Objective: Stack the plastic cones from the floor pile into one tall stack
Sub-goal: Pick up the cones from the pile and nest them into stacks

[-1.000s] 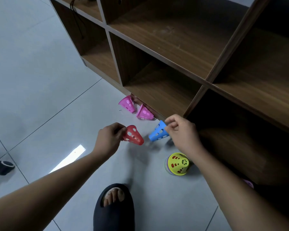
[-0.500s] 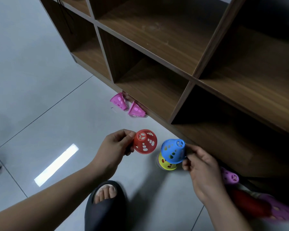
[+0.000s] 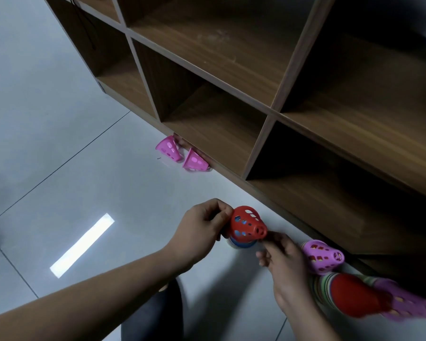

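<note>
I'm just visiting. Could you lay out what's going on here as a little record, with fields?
Left hand: grips the red cone at its wide end
Red cone: fitted over a blue cone, seen through its holes
Right hand: at the red cone's narrow end; grip unclear
Loose on floor: two pink cones by the shelf, one purple cone on its side
Stack: lies at lower right, blurred

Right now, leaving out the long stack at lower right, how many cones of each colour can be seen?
pink cones: 2
red cone: 1
blue cone, only its rim and bits through the red one's holes: 1
purple cone: 1
Total: 5
</note>
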Available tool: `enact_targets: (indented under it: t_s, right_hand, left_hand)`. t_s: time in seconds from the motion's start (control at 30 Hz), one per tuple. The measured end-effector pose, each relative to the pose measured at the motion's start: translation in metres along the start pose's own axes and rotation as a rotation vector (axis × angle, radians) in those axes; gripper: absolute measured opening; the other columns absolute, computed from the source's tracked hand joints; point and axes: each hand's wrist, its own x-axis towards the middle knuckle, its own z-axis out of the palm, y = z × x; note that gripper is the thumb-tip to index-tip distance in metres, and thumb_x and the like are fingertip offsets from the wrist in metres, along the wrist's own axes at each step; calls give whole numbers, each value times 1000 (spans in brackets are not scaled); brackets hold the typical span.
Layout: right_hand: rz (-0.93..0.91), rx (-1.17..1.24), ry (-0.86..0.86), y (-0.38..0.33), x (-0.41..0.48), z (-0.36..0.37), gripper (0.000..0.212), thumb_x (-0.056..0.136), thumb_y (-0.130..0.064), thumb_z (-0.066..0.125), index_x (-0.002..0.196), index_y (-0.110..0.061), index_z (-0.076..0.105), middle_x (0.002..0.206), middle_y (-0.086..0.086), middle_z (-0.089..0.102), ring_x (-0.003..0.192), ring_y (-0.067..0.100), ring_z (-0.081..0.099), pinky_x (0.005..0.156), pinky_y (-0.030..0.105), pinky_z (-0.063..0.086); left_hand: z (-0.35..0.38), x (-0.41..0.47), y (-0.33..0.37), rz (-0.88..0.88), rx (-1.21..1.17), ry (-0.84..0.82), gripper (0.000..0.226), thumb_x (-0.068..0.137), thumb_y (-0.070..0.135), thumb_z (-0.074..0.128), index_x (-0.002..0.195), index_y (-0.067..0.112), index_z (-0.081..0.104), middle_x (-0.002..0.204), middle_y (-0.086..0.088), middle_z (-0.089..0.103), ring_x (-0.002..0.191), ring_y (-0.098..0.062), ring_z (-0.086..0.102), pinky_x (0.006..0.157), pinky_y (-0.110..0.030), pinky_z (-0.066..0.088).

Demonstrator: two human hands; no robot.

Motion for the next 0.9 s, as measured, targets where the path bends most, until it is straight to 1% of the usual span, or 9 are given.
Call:
enact_targets:
  t_s: [0.2,0.27,0.33,0.43,0.5,0.57,0.7,0.8,0.9]
  right_hand:
    - [56,-5,8,14,-5,-7,12,96,2,64,98,-6,73,87,10,73,66,19,62,54,30,42]
    - [57,-19,5,17,-7,-9,12,97,1,64,96,-7,72,87,11,72,68,20,63,55,31,42]
    - [53,-46,-3,21,-10,-11,12,97,-1,65,94,-9,73,88,11,73,69,20,64,57,32,44]
    - [38,-80,-25,23,-12,-12,14,96,-2,65,92,-12,74,91,12,74,70,19,66,58,34,45]
    - [29,-105,-37,25,-12,-12,15,96,-2,65,90,-13,74,91,11,74,70,18,66,58,34,46]
    - [21,-116,-42,25,-11,-10,15,97,-2,65,91,-13,73,91,11,74,69,17,66,58,33,46]
    - [12,-122,-44,23,-9,-4,13,97,-2,64,92,-10,72,87,8,73,67,14,65,57,31,46]
    - [-1,-122,-41,23,-8,-3,11,96,-2,64,92,-9,71,89,9,74,66,14,65,56,31,46]
    - [3,-119,-44,25,-8,-4,12,96,-3,64,92,-11,72,91,11,74,68,15,67,57,32,46]
  left_hand:
    - [-7,27,-21,-40,135,30,15,104,24,61,94,23,72,85,2,77,70,-14,72,63,-30,52]
    - [-18,42,-28,-26,240,69,13,103,26,62,94,25,72,85,4,77,70,-12,73,65,-26,50]
    - [-33,62,-32,7,359,127,10,103,26,63,96,26,71,87,7,77,73,-9,73,71,-27,53]
    - [-55,92,-37,83,539,238,9,101,27,65,106,23,71,101,6,74,83,-13,71,79,-31,54]
    - [-70,110,-38,138,630,319,19,98,25,69,116,18,70,113,-1,69,90,-19,68,82,-35,53]
    - [-81,124,-38,141,703,362,30,97,26,71,125,20,66,125,-8,62,103,-28,64,88,-38,52]
    - [-93,140,-39,60,789,254,35,102,32,68,136,22,66,142,-10,60,124,-33,58,101,-41,47]
    - [-91,136,-42,26,763,184,32,104,29,65,135,20,69,141,-8,65,125,-30,62,99,-39,49]
    - [-88,124,-46,38,720,247,22,101,27,70,121,23,76,126,-3,73,114,-24,67,88,-32,50]
